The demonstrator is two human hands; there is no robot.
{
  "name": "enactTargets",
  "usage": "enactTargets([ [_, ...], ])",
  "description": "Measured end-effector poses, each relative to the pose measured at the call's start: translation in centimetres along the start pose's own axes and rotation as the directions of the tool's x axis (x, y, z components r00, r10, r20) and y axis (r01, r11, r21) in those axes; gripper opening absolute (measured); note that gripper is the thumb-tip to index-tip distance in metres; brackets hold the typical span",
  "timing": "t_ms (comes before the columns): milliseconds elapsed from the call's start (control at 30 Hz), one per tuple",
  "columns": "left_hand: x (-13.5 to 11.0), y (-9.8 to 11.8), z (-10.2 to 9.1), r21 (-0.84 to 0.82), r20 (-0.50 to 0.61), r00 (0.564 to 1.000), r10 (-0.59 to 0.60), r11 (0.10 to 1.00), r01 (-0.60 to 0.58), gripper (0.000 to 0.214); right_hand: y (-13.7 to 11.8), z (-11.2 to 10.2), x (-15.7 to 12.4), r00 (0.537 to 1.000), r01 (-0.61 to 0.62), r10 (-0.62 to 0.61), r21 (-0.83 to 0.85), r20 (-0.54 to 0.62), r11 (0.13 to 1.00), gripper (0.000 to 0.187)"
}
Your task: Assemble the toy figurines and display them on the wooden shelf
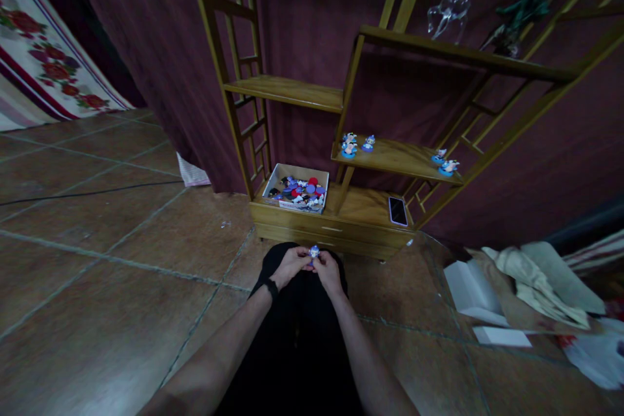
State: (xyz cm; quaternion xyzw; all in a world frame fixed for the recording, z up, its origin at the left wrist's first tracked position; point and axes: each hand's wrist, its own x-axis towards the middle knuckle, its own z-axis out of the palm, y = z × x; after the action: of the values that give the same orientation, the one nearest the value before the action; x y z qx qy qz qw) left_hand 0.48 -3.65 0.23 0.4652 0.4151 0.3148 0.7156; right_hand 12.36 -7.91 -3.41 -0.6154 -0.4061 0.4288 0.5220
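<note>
Over my lap, my left hand [292, 262] and my right hand [326, 269] are both closed around a small purple and white figurine [314, 251]. It stands upright between my fingertips, and its lower part is partly covered by them. In front of my knees, a white cardboard box [302, 205] on the low shelf holds many small purple, red, black and white pieces. On the shelf above to the right stands a similar purple figurine [368, 143]. Beside it are blue-based figurines [348, 145], with more blue-based ones [448, 168] toward the right end.
A wooden display rack [285, 90] rises before me against a dark red curtain. A phone [398, 211] lies on its low shelf. Glass ornaments [451, 10] stand higher up. White packaging [472, 291] and cloth [536, 279] lie on the floor at right; a cable [97, 190] runs at left.
</note>
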Motion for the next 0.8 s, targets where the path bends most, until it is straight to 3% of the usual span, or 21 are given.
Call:
enactTargets([
  [433,-0.6,0.3,0.5,0.017,-0.029,0.999,0.040,0.999,-0.040,0.020,0.4,-0.2,0.2,0.999,0.041,-0.042,-0.060,-0.011,0.997,0.019],
  [800,-1.0,0.2,0.3,-0.007,0.000,0.998,0.065,0.998,-0.065,0.033,0.0,-0.3,-0.1,0.997,0.043,-0.047,0.071,0.063,0.997,0.027],
])
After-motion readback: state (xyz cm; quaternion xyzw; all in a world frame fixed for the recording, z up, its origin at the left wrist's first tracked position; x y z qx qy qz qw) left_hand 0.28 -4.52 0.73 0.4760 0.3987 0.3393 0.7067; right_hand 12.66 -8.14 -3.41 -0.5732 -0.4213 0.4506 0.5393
